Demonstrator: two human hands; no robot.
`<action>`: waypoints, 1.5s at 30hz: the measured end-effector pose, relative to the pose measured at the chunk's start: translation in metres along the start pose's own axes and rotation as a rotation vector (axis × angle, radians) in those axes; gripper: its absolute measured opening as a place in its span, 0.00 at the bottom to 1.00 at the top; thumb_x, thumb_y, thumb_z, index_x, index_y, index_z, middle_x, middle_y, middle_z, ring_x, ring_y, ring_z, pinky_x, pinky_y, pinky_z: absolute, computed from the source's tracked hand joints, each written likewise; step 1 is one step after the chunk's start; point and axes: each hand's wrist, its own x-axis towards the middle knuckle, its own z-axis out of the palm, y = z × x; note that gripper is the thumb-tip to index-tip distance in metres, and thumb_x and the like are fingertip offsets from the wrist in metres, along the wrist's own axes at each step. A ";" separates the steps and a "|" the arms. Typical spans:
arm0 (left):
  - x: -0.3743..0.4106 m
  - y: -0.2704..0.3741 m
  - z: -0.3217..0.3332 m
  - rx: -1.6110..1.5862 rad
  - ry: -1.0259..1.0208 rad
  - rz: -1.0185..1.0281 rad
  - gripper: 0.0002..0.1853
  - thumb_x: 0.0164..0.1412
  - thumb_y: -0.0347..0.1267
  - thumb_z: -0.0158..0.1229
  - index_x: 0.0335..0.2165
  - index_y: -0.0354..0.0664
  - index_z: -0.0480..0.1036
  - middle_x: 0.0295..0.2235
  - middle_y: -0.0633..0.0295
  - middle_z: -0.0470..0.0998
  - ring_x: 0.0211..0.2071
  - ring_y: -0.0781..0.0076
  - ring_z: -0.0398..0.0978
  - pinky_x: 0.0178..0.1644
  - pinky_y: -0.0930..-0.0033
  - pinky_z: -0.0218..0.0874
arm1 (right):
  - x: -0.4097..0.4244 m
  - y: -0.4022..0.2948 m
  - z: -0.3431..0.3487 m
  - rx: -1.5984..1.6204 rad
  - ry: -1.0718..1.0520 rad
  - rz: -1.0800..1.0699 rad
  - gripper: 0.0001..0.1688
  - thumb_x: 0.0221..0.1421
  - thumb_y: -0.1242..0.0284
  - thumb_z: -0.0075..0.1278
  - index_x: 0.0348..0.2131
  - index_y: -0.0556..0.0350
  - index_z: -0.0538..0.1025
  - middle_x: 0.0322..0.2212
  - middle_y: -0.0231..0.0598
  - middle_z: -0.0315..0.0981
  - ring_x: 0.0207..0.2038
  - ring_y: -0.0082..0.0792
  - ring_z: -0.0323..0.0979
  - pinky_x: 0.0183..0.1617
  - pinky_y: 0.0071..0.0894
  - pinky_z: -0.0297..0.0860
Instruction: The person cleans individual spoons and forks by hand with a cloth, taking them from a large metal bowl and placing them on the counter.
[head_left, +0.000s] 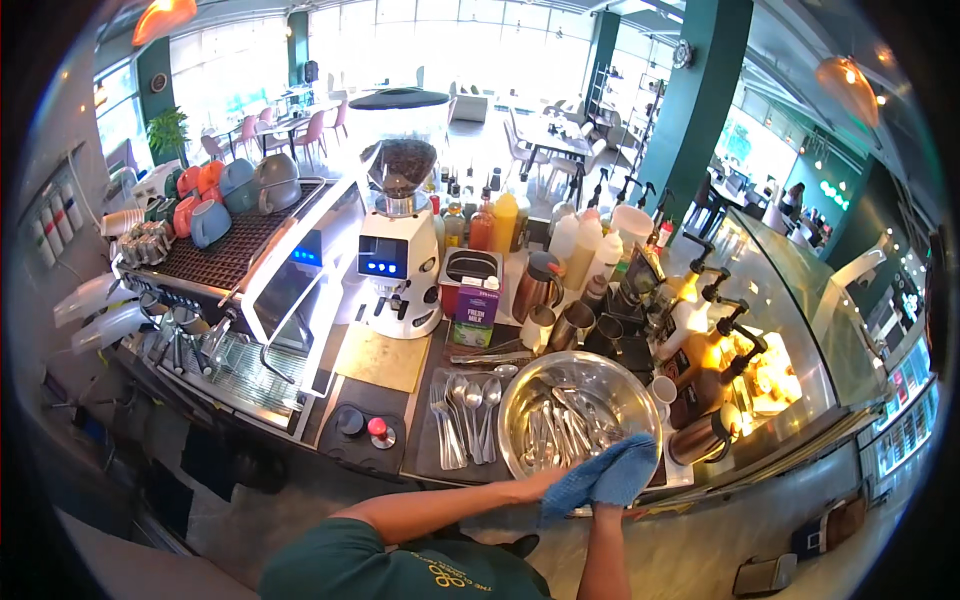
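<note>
A blue cloth (630, 465) is bunched over both hands at the near rim of a steel bowl (517, 382). My left hand (546, 485) reaches in from the left and grips the cloth, its fingers covered by it. The same cloth wraps my right hand (609, 510), of which little more than the wrist shows. Whether a utensil is inside the cloth is hidden. Many loose forks and spoons (559, 427) lie jumbled in the bowl. Left of it, several forks (448, 431) and spoons (472, 401) are laid side by side on a dark mat, handles towards me.
A milk carton (474, 315), steel pitchers (574, 324) and a thermal jug (705, 439) stand around the bowl. Further left are a tamper (381, 431), a coffee grinder (397, 262) and an espresso machine (225, 300) with cups on top. Pump bottles (697, 360) line the right side.
</note>
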 end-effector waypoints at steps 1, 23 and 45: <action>-0.006 -0.005 0.007 -0.072 -0.126 -0.072 0.18 0.65 0.33 0.43 0.51 0.38 0.63 0.42 0.61 0.71 0.42 0.74 0.68 0.48 0.71 0.60 | 0.002 -0.004 0.000 -0.265 0.065 -0.137 0.19 0.61 0.66 0.41 0.47 0.60 0.67 0.37 0.37 0.70 0.40 0.34 0.68 0.48 0.33 0.65; -0.023 0.007 0.027 0.442 0.258 0.120 0.13 0.60 0.28 0.46 0.41 0.30 0.68 0.36 0.45 0.76 0.38 0.62 0.72 0.45 0.62 0.60 | -0.005 0.019 -0.025 1.230 -0.040 0.824 0.24 0.61 0.60 0.42 0.54 0.48 0.64 0.50 0.35 0.64 0.49 0.36 0.64 0.53 0.36 0.64; -0.019 0.020 0.040 0.647 0.210 0.221 0.14 0.52 0.26 0.49 0.39 0.33 0.69 0.35 0.47 0.74 0.35 0.48 0.69 0.44 0.60 0.61 | -0.029 0.009 -0.017 1.073 -0.013 0.779 0.26 0.63 0.55 0.36 0.52 0.51 0.65 0.48 0.34 0.67 0.49 0.35 0.66 0.56 0.37 0.62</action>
